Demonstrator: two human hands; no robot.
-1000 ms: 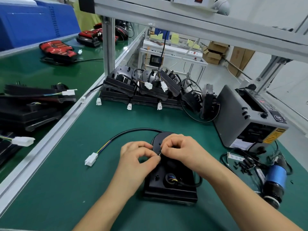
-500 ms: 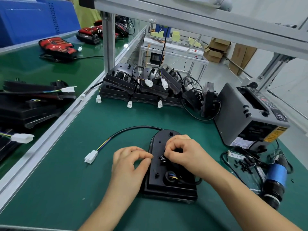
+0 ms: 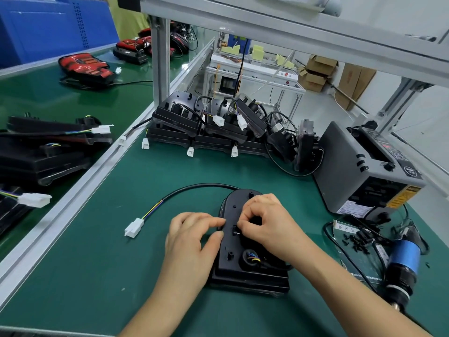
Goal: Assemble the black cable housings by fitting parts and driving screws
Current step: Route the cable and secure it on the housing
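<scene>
The green bench mat (image 3: 85,288) runs from an aluminium rail (image 3: 73,198) on the left. A white plastic connector (image 3: 134,227) on its black cable (image 3: 206,184) lies near the left hand (image 3: 192,242), whose relaxed fingers press the left edge of the flat black plastic cable housing (image 3: 230,266). The right hand (image 3: 267,224) pinches a small black part (image 3: 235,230) over the housing's middle; seat it square, I judge, before letting go. Open mat lies leftward; loose black screws (image 3: 357,240) and a blue-bodied screwdriver (image 3: 404,256) crowd the right.
</scene>
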